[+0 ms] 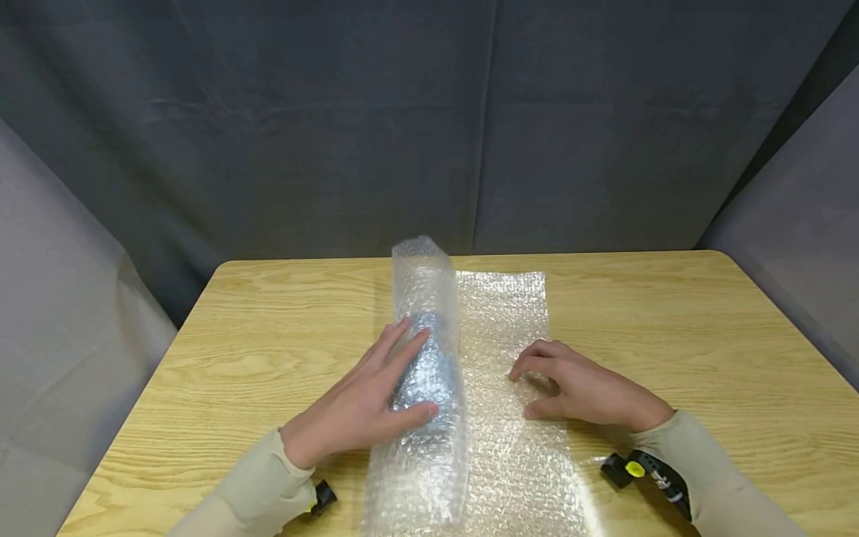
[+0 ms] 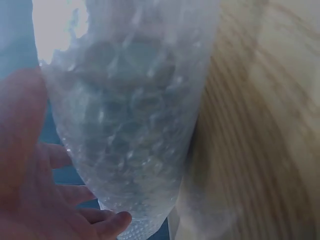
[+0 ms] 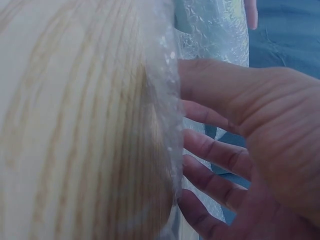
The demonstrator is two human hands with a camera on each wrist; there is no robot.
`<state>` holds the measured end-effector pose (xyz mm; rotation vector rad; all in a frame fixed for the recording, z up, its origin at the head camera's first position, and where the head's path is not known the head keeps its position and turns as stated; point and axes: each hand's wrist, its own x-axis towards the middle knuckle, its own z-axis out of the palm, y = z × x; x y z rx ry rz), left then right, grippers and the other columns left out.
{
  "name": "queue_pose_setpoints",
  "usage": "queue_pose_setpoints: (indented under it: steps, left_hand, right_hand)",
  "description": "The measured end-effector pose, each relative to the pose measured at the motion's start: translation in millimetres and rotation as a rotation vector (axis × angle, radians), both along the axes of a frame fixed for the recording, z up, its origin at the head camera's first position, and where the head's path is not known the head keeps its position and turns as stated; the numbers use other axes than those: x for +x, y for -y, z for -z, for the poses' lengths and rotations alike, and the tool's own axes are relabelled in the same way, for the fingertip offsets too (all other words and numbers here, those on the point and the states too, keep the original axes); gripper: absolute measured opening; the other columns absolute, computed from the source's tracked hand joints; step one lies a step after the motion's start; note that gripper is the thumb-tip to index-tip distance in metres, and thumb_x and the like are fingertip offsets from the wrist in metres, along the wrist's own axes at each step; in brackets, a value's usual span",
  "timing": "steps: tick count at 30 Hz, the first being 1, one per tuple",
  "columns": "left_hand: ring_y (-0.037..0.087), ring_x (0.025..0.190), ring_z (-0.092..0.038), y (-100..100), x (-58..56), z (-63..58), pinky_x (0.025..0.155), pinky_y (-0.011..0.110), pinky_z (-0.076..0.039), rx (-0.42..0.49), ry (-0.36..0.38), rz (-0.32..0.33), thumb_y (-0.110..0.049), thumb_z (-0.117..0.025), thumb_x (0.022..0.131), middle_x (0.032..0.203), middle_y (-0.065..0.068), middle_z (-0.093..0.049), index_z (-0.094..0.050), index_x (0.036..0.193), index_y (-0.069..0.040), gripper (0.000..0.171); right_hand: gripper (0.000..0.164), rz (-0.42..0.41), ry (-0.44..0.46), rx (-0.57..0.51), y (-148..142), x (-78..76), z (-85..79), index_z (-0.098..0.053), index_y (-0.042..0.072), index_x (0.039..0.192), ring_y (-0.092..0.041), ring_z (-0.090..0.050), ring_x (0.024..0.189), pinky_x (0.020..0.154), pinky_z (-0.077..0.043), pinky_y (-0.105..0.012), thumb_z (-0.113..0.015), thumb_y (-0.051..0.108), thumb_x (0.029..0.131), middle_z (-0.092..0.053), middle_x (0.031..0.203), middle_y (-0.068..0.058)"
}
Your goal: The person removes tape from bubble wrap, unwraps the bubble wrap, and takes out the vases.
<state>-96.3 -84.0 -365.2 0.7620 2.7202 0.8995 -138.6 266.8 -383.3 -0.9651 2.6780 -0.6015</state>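
A sheet of clear bubble wrap lies lengthwise on the table, its left part folded over into a loose roll. Through the layers a bluish, elongated object shows; its kind is blurred by the bubbles. My left hand rests on top of this roll with fingers extended and thumb spread across it. On the flat part to the right, my right hand touches the sheet with fingertips and thumb apart, fingers gently bent. The right wrist view has those fingertips right at the bubbly surface.
Everything lies on a light wood-grain table with rounded far corners. A dark grey curtain hangs behind it, and paler grey fabric stands at both sides. Wrist straps with small black devices sit by the sleeves.
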Motion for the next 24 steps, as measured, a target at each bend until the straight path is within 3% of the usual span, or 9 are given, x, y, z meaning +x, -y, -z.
queue_pose_setpoints:
  steps: [6,24]
  left_hand:
    - [0.022,0.165,0.003,4.6,0.2,-5.4,0.129,0.056,-0.021,-0.037,0.024,0.006,-0.074,-0.052,0.095,0.176,-0.008,0.009,-0.008,0.167,-0.028,0.096]
    - [0.014,0.163,-0.007,19.5,-9.5,-7.6,0.131,0.046,-0.022,-0.073,0.106,0.061,-0.074,-0.054,0.095,0.176,-0.006,0.001,-0.007,0.167,-0.025,0.099]
  right_hand:
    - [0.039,0.002,0.002,0.002,0.2,-0.5,0.7,-0.068,0.031,0.124,-0.013,-0.052,0.123,0.103,-0.050,-0.039,-0.082,0.037,0.088,-0.059,0.130,0.014]
    - [0.037,-0.015,-0.007,-0.015,-1.8,1.3,-0.3,-0.068,0.032,0.124,-0.017,-0.052,0.124,0.105,-0.050,-0.044,-0.078,0.044,0.091,-0.060,0.131,0.011]
